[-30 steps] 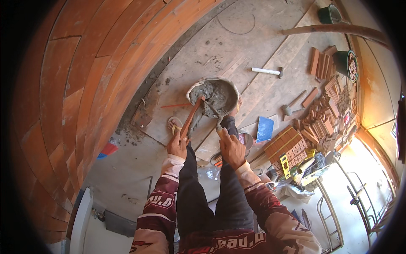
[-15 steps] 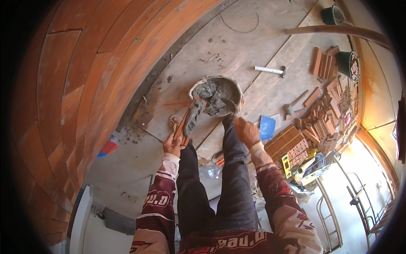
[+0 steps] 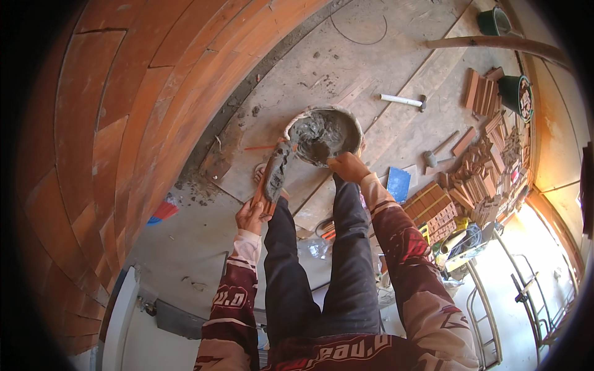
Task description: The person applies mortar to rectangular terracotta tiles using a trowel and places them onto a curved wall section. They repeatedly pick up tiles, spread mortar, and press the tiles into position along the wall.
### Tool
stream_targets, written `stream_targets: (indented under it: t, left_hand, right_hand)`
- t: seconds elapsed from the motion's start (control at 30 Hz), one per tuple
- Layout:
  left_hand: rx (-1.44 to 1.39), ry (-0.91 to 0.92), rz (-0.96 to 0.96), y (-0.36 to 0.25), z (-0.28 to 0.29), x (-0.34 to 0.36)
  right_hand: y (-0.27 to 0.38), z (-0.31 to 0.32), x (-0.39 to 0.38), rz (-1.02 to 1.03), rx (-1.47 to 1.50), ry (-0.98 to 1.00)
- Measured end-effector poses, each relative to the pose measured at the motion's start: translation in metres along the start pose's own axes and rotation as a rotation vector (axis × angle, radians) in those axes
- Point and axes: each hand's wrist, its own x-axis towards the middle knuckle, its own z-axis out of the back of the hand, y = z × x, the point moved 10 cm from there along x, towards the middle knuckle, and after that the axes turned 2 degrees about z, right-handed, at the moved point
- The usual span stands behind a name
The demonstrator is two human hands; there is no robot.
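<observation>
My left hand grips the lower end of a long, narrow terracotta brick. Grey mortar lies in a thick, uneven strip along its upper face. The brick's far end reaches the left rim of a round bucket holding wet grey mortar. At the bucket's near right rim my right hand is closed on what looks like a trowel, its handle hidden by my fingers. A dark, mortar-coated shape, apparently its blade, dips into the mix.
On my left rises a curved brick wall. A white-handled hammer, a mallet and a blue square lie to the right. Beyond are stacked bricks, a brick pile, green buckets and metal frames.
My right hand has moved left and closer to the bucket, pushing the tool into the mortar. The brick in my left hand now stands slightly steeper. The view has shifted a little.
</observation>
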Motion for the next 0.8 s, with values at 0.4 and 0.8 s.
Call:
stream_targets:
  t: [0.4,0.8]
  left_hand:
    - [0.009,-0.038,0.013,-0.002,0.003,-0.008]
    - [0.006,-0.04,0.01,-0.003,-0.005,-0.002]
  right_hand:
    - [-0.01,-0.049,-0.022,-0.434,1.048,-0.087]
    - [-0.038,-0.016,-0.057,-0.262,0.944,-0.14]
